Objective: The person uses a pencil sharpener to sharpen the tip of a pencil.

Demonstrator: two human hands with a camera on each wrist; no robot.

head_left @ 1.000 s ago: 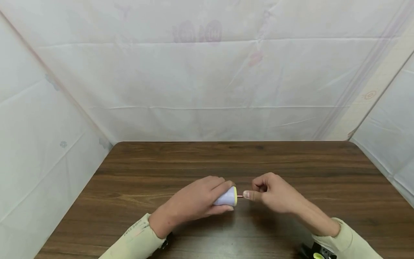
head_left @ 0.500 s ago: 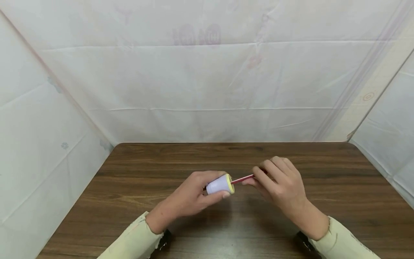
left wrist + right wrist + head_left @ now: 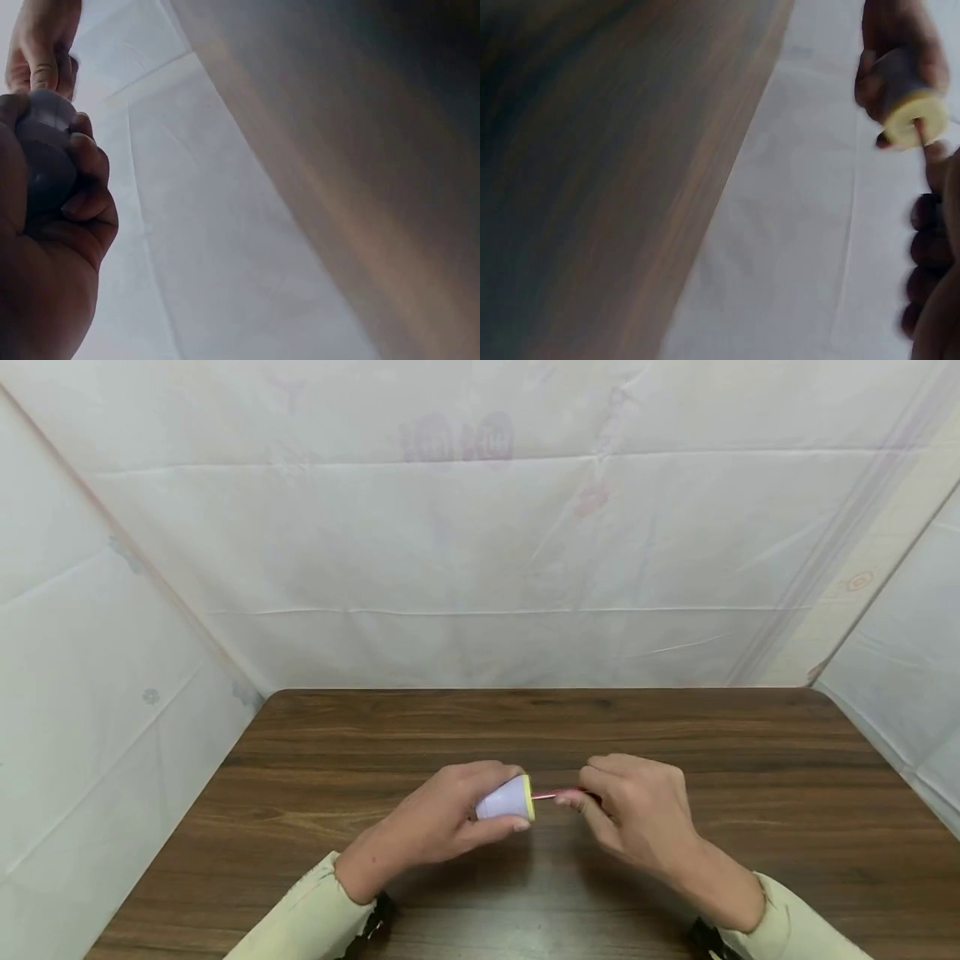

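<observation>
My left hand point(image 3: 442, 822) grips a small lavender sharpener point(image 3: 504, 799) with a yellow face, held on its side above the wooden table point(image 3: 375, 743). A thin red pencil point(image 3: 558, 794) sticks out of the yellow face toward the right. My right hand point(image 3: 630, 810) pinches the pencil between thumb and fingers, and most of the pencil is hidden inside that hand. The left wrist view shows the left hand's fingers point(image 3: 86, 187) curled round the sharpener point(image 3: 41, 161), dark in shadow. In the right wrist view the sharpener's yellow face point(image 3: 913, 120) shows with the pencil point(image 3: 922, 139) entering it.
White plastic sheeting point(image 3: 480, 543) walls the table at the back and both sides. Both arms wear pale sleeves, the left sleeve point(image 3: 315, 918) and the right sleeve point(image 3: 802, 927), at the near edge. Dark wrist straps point(image 3: 378, 914) sit by the cuffs.
Both hands rose and tilted half a second ago, then came back down level. More of the pencil shows between sharpener and right hand than one second ago, less than half a second ago.
</observation>
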